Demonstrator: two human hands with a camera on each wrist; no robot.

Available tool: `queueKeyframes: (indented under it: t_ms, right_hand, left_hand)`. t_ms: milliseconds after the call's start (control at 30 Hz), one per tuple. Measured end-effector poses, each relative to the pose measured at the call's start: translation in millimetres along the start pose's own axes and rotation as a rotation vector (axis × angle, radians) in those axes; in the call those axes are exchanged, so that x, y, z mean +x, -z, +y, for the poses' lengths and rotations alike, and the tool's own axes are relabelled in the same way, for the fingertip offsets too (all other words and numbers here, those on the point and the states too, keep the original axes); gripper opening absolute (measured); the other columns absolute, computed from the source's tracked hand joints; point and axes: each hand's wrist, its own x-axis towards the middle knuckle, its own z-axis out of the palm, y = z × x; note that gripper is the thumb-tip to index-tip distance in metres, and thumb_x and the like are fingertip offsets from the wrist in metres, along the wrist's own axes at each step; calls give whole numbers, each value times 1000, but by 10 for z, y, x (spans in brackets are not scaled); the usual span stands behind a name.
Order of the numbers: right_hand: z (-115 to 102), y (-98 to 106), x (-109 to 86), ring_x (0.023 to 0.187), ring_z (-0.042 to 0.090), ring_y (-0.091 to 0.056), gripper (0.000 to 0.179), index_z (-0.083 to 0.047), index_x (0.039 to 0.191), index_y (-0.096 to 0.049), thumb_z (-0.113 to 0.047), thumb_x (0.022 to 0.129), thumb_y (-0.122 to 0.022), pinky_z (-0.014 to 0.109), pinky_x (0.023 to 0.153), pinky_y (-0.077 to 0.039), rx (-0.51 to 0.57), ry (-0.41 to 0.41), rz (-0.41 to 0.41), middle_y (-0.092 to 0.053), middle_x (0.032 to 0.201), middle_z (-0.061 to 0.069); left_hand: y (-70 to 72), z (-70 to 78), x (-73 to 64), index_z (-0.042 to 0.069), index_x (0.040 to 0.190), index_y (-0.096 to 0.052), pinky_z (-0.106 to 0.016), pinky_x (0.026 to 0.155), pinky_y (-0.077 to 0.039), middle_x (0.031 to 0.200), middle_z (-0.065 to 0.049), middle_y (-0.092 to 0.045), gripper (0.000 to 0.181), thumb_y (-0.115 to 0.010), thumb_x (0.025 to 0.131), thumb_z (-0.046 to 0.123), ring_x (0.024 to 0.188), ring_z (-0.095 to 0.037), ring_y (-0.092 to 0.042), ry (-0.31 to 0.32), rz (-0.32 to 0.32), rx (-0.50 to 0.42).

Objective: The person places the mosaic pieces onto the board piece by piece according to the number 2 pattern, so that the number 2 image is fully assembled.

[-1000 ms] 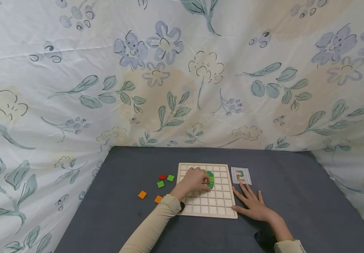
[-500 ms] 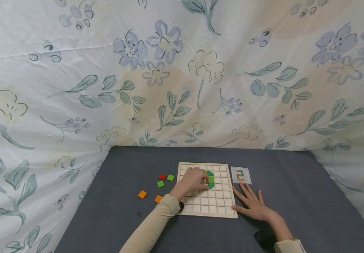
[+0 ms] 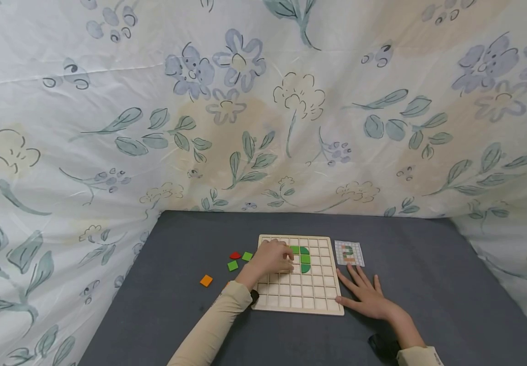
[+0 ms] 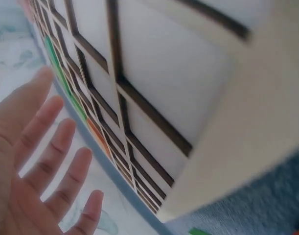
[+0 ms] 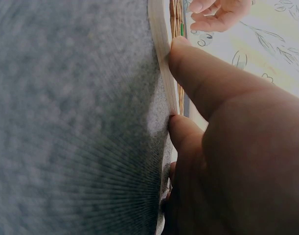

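A wooden grid board (image 3: 309, 305) lies on the dark table. On it, green square tiles (image 3: 305, 259) and darker green rounded tiles (image 3: 305, 268) fill several cells, and an orange tile (image 4: 98, 136) shows in the left wrist view. My left hand (image 3: 270, 257) hovers over the board's left half, just left of the green tiles and hiding some cells. In the left wrist view its fingers are loosely bent and hold nothing. My right hand (image 3: 368, 296) lies spread beside the board's right edge, thumb and index finger touching the frame.
Left of the board lie loose tiles: a red one (image 3: 235, 255), green squares (image 3: 232, 266) and an orange square (image 3: 206, 280). A small printed pattern card (image 3: 348, 253) lies beyond my right fingertips. A flowered cloth (image 3: 263, 127) hangs behind and beside the table.
My left hand has drawn back to the left from the green tiles, uncovering a green square in the top row of them. The right hand stays put.
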Motion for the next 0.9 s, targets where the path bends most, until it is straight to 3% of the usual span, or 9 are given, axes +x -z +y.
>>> queueKeyframes:
  t_ms: [267, 433, 600, 900]
  right_hand:
    - [19, -14, 16, 140, 42, 4, 77, -20, 148, -26, -57, 86, -52, 69, 99, 13, -31, -6, 6, -6, 155, 17]
    - [39, -29, 25, 140, 41, 3, 76, -20, 147, -27, -56, 86, -53, 69, 99, 14, -18, -4, 12, -7, 155, 17]
    - [33, -18, 11, 140, 41, 5, 76, -22, 148, -25, -57, 86, -52, 69, 98, 15, -12, 0, 4, -6, 155, 17]
    - [-19, 15, -21, 139, 43, 5, 72, -21, 148, -27, -49, 88, -55, 71, 95, 17, 30, 43, 16, -6, 154, 20]
  left_hand:
    - [44, -132, -68, 26, 92, -73, -31, 69, -42, 81, 8, -60, 19, -72, 78, 39, 74, -8, -50, 28, 39, 3]
    - [83, -216, -118, 24, 93, -73, -36, 73, -41, 81, 7, -61, 19, -73, 78, 36, 75, -9, -52, 58, 38, -20]
    - [145, -307, -205, 22, 94, -73, -33, 71, -38, 84, 5, -62, 18, -71, 81, 33, 75, -11, -50, 74, 42, -46]
    - [211, -529, -373, 20, 94, -72, -36, 70, -37, 86, 1, -62, 21, -74, 78, 34, 75, -14, -48, 89, 68, -6]
